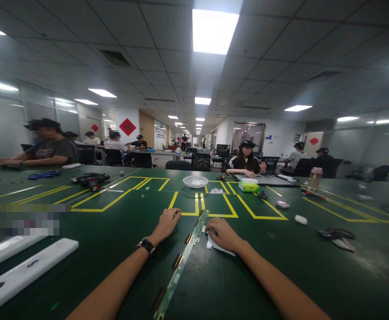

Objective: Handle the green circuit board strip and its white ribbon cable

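Observation:
A long, narrow green circuit board (pixel 184 263) with gold-brown connector tabs along its left edge lies on the green table (pixel 267 289), running away from me. My left hand (pixel 166 226), wearing a dark wristwatch (pixel 145 245), rests left of the board's far part, apart from it. Its fingers are loosely bent and nothing shows in them. Just right of the board is my right hand (pixel 224 233), with its fingers curled at the board's edge. A white tissue (pixel 219 247) sticks out beneath that hand and a bit of white shows at its fingertips.
Two long white casings (pixel 31 269) lie at left. Ahead are yellow tape outlines (pixel 271 218), a clear round dish (pixel 195 181) and a green tissue pack (pixel 248 186). Black tools (pixel 91 180) lie far left, a dark cable (pixel 339 234) at right. Other people sit around the room.

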`<state>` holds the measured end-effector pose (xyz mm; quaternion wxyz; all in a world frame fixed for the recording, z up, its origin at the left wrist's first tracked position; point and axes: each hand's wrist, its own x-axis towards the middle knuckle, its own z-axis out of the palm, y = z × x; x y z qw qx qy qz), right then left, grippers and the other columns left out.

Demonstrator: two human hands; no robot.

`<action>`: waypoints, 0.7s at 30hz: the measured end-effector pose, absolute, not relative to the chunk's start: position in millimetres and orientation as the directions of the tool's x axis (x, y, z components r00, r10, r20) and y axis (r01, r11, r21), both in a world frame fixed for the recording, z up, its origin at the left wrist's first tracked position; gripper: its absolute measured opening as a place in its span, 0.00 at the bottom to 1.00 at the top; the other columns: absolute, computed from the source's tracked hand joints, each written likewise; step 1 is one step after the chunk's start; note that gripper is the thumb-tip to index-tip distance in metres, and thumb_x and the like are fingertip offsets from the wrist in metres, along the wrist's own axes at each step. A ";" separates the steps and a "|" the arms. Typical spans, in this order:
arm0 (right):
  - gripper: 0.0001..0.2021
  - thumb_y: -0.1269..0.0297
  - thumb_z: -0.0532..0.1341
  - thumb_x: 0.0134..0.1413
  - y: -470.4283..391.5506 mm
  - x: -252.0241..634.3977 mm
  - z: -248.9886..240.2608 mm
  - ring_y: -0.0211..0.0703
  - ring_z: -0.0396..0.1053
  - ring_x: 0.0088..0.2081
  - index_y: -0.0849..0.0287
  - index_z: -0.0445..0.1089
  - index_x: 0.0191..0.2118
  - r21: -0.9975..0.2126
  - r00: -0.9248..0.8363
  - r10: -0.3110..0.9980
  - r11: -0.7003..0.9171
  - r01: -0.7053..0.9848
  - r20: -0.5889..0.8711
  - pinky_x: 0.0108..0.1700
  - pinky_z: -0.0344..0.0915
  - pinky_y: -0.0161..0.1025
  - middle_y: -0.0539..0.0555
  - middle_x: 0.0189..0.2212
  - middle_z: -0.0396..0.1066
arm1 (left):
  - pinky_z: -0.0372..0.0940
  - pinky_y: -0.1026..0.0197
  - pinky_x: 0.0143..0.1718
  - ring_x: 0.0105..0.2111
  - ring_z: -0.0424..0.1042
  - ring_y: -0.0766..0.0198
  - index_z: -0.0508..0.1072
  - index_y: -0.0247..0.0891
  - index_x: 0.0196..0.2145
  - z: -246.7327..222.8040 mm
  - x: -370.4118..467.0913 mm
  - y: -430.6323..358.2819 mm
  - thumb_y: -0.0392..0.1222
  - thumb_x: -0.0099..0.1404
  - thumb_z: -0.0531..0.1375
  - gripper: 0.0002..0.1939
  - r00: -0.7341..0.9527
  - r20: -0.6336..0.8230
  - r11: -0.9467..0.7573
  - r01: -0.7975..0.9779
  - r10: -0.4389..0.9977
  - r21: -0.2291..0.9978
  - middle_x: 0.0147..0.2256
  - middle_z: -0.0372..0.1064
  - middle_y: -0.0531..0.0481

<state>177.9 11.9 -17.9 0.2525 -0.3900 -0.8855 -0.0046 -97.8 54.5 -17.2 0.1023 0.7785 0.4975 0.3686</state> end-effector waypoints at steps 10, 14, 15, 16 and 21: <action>0.10 0.74 0.57 0.52 14.8 187.8 -17.9 0.46 0.66 0.44 0.58 0.72 0.39 -0.203 -0.545 0.694 0.686 0.699 0.469 0.48 0.60 0.41 0.56 0.39 0.71 | 0.58 0.58 0.46 0.44 0.66 0.56 0.73 0.39 0.42 -17.0 -95.3 54.7 0.51 0.69 0.45 0.21 0.269 0.470 -0.513 0.677 0.840 0.528 0.43 0.72 0.46; 0.12 0.73 0.57 0.54 -1.1 162.7 -14.1 0.45 0.65 0.46 0.55 0.72 0.43 -0.187 -0.671 0.610 0.782 0.594 0.421 0.50 0.59 0.41 0.54 0.42 0.71 | 0.58 0.58 0.46 0.45 0.66 0.56 0.73 0.39 0.42 -17.5 -97.1 56.2 0.50 0.68 0.45 0.20 0.256 0.470 -0.507 0.665 0.845 0.548 0.42 0.72 0.46; 0.13 0.72 0.57 0.55 -2.4 160.2 -13.1 0.45 0.65 0.46 0.54 0.72 0.44 -0.184 -0.683 0.602 0.790 0.585 0.414 0.50 0.59 0.41 0.54 0.42 0.71 | 0.58 0.58 0.47 0.45 0.66 0.56 0.73 0.39 0.42 -17.7 -97.2 55.9 0.50 0.68 0.46 0.20 0.258 0.468 -0.506 0.666 0.846 0.548 0.42 0.72 0.46; 0.13 0.72 0.57 0.55 -2.3 159.8 -12.3 0.45 0.65 0.46 0.54 0.72 0.44 -0.183 -0.683 0.603 0.789 0.587 0.411 0.50 0.59 0.41 0.54 0.42 0.71 | 0.58 0.58 0.47 0.45 0.66 0.56 0.73 0.38 0.42 -17.9 -97.0 55.4 0.50 0.68 0.46 0.20 0.264 0.466 -0.509 0.666 0.844 0.545 0.42 0.72 0.45; 0.10 0.72 0.57 0.55 11.7 180.3 -13.6 0.47 0.65 0.46 0.57 0.72 0.42 -0.202 -0.590 0.685 0.709 0.676 0.429 0.50 0.59 0.42 0.55 0.42 0.71 | 0.59 0.57 0.46 0.43 0.66 0.56 0.72 0.37 0.43 -18.0 -91.8 49.7 0.47 0.67 0.48 0.17 0.316 0.454 -0.534 0.671 0.833 0.514 0.41 0.72 0.44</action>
